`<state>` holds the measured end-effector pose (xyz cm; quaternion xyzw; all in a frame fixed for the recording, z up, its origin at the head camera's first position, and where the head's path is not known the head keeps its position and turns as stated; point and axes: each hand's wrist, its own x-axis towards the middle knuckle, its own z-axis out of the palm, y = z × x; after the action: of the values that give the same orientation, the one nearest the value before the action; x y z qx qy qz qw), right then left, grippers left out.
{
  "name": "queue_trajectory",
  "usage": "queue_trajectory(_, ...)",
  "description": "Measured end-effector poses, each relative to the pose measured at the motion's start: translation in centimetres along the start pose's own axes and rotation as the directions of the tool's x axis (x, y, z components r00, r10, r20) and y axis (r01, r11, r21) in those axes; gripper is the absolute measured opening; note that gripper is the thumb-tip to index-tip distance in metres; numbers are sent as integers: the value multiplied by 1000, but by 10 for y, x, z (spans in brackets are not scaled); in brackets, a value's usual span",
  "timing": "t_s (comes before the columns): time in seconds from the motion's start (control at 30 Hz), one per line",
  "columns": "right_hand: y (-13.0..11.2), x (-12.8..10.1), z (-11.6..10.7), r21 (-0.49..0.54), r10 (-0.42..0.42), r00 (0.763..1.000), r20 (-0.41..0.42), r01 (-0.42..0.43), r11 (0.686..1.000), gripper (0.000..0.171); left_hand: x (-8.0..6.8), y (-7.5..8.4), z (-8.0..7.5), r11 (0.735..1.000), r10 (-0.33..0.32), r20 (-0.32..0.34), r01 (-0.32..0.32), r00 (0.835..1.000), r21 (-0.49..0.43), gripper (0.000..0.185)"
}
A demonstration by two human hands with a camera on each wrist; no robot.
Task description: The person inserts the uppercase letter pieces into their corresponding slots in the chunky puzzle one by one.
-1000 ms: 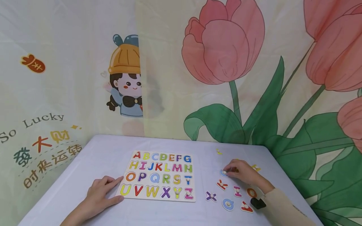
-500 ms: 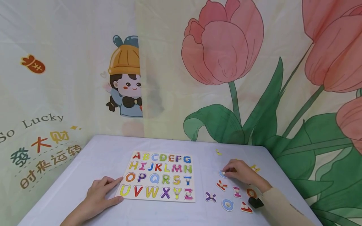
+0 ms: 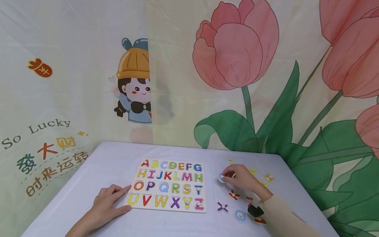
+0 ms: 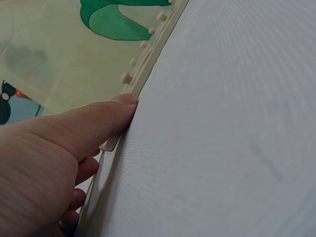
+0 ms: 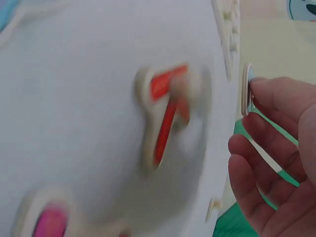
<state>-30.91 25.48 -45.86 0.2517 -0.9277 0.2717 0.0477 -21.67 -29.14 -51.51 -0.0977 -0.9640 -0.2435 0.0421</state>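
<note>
A white alphabet puzzle board lies on the table, several of its letters carrying small knobs. My left hand rests at its left edge, thumb near the lower corner and forefinger higher up. In the left wrist view the thumb presses the board's side. To the right of the board, my right hand pinches a light blue letter piece just above the table. The right wrist view shows that piece edge-on between thumb and fingers, so its letter cannot be read.
Loose letter pieces lie right of the board: a red K, a purple X, a blue Q and several yellow ones, including one at the right. The right wrist's black camera partly hides others. A printed curtain hangs behind.
My right hand has lifted the light blue letter piece and moved it left, towards the board. My left hand stays at the board's edge. The head view has shifted slightly.
</note>
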Motion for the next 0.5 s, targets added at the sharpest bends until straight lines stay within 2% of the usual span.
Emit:
queue_trajectory(0.2,-35,27,18,-6,46,998,-43,-47,999,10,0,1,-2,1000,-23,23,23,999,-10,89)
queue_trajectory(0.33,-58,48,29,4,25,998,-58,-25,1000,10,0,2,-4,999,-39,31,40,999,-19,90)
queue_trajectory(0.5,-79,71,47,44,30,997,-66,-27,999,13,0,2,-3,1000,-25,28,25,999,-16,89)
